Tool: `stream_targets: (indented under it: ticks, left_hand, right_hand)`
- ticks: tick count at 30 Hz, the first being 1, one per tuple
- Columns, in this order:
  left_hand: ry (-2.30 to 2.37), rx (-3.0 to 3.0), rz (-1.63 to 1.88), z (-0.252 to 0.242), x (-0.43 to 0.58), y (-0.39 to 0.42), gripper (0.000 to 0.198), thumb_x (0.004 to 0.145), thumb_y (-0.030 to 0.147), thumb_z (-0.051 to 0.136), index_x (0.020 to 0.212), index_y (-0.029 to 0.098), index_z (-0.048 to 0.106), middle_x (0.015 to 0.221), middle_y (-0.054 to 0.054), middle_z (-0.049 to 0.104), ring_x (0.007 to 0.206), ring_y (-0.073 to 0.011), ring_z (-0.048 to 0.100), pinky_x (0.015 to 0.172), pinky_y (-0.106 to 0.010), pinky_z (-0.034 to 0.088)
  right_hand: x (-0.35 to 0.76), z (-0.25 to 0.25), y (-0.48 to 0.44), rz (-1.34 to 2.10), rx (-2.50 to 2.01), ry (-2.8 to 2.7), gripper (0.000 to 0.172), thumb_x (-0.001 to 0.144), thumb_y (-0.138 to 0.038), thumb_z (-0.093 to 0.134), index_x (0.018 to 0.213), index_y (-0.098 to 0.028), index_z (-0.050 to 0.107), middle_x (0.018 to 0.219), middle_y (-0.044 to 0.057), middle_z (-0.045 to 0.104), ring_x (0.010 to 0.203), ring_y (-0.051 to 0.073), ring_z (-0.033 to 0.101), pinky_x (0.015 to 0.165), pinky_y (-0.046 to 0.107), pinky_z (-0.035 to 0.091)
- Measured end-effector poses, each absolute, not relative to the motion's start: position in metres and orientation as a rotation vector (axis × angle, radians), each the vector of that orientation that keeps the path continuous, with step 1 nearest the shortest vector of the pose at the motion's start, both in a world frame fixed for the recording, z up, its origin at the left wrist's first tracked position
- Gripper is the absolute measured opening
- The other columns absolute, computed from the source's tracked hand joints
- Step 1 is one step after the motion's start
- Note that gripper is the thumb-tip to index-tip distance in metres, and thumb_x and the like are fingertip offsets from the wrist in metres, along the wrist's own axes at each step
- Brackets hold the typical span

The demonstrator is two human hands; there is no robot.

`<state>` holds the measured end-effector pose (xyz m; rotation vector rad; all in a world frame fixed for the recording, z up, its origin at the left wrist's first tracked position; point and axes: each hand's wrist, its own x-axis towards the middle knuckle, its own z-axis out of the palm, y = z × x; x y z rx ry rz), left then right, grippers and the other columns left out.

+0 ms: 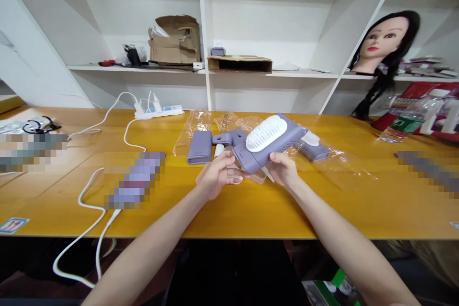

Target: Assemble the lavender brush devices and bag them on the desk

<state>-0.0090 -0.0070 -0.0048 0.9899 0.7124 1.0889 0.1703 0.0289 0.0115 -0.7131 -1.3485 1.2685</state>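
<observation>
While left hand point(215, 174) and right hand point(281, 168) grip a lilac brush point(258, 158), cellophane point(191, 129) lies behind.

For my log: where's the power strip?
In the head view, the white power strip lies at the far edge of the yellow table, left of a clear plastic bag.

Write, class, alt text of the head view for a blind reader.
A person's left hand and right hand hold a lavender handheld appliance with a white bristle brush head over a yellow table, beside a lavender attachment and clear plastic wrap.
</observation>
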Motion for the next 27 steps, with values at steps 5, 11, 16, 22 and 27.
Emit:
stream_targets:
  ticks: [5, 11, 16, 22, 27]
  left_hand:
    - [0.65, 0.954, 1.013, -0.004, -0.011, -0.009, 0.043, 0.073, 0.034, 0.064, 0.11, 0.023, 0.046, 0.085, -0.004, 0.068, 0.075, -0.0208, 0.07, 0.062, -0.027, 0.049]
    - [0.698, 1.022, 0.957, -0.002, -0.007, -0.015, 0.059, 0.06, 0.027, 0.071, 0.116, 0.021, 0.052, 0.092, -0.004, 0.066, 0.073, -0.016, 0.064, 0.066, -0.029, 0.05]
    - [0.812, 1.049, 1.082, -0.005, 0.0, -0.015, 0.047, 0.054, 0.021, 0.067, 0.099, 0.018, 0.056, 0.085, -0.001, 0.062, 0.071, -0.013, 0.056, 0.066, -0.026, 0.045]
    - [0.875, 1.124, 1.36, -0.01, 0.001, -0.008, 0.047, 0.059, 0.021, 0.06, 0.105, 0.021, 0.053, 0.084, 0.002, 0.061, 0.072, -0.0133, 0.056, 0.069, -0.027, 0.046]
    - [1.015, 1.338, 1.441, -0.013, 0.003, -0.01, 0.045, 0.063, 0.022, 0.057, 0.107, 0.021, 0.05, 0.097, -0.001, 0.063, 0.089, -0.0184, 0.059, 0.079, -0.03, 0.047]
  right_hand:
    - [0.174, 0.012, 0.029, 1.397, -0.701, -1.375, 0.058, 0.054, -0.045, 0.053, 0.106, -0.02, 0.063, 0.094, 0.01, 0.071, 0.091, 0.034, 0.065, 0.07, 0.049, 0.054]
    - [0.175, 0.008, 0.028, 1.57, -0.652, -1.42, 0.054, 0.048, -0.037, 0.057, 0.098, -0.019, 0.065, 0.09, 0.01, 0.072, 0.088, 0.033, 0.066, 0.068, 0.047, 0.054]
    - [0.166, 0.009, 0.025, 1.524, -0.674, -1.436, 0.038, 0.06, -0.038, 0.06, 0.092, -0.018, 0.064, 0.085, 0.007, 0.072, 0.086, 0.028, 0.067, 0.076, 0.043, 0.053]
    - [0.157, 0.012, 0.019, 1.194, -0.66, -1.724, 0.046, 0.07, -0.034, 0.063, 0.113, -0.022, 0.054, 0.111, 0.006, 0.065, 0.106, 0.025, 0.059, 0.093, 0.041, 0.046]
    - [0.154, 0.001, 0.014, 0.857, -0.824, -1.906, 0.053, 0.071, -0.018, 0.057, 0.122, -0.02, 0.044, 0.115, 0.008, 0.06, 0.104, 0.025, 0.056, 0.091, 0.041, 0.045]
